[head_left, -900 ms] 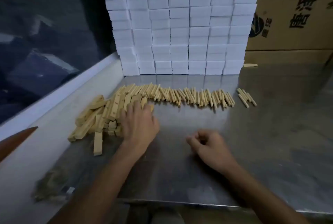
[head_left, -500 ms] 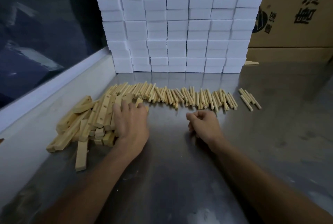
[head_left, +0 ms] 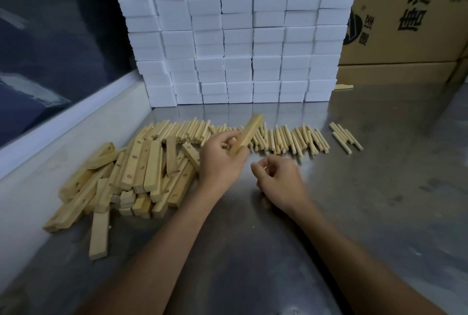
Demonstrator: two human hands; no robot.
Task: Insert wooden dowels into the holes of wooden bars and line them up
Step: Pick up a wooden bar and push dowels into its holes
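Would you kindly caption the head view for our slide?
Left hand lifts a wooden bar above the row of dowels.

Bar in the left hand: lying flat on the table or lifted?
Lifted. The left hand grips the bar at its near end; it tilts up and away over the dowels, clear of the table.

Dim, soft glare, wide-angle edge distortion.

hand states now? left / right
Left hand: grips a wooden bar, lifted above the dowel row.
Right hand: fingers curled over the steel table; whether it holds anything cannot be told.
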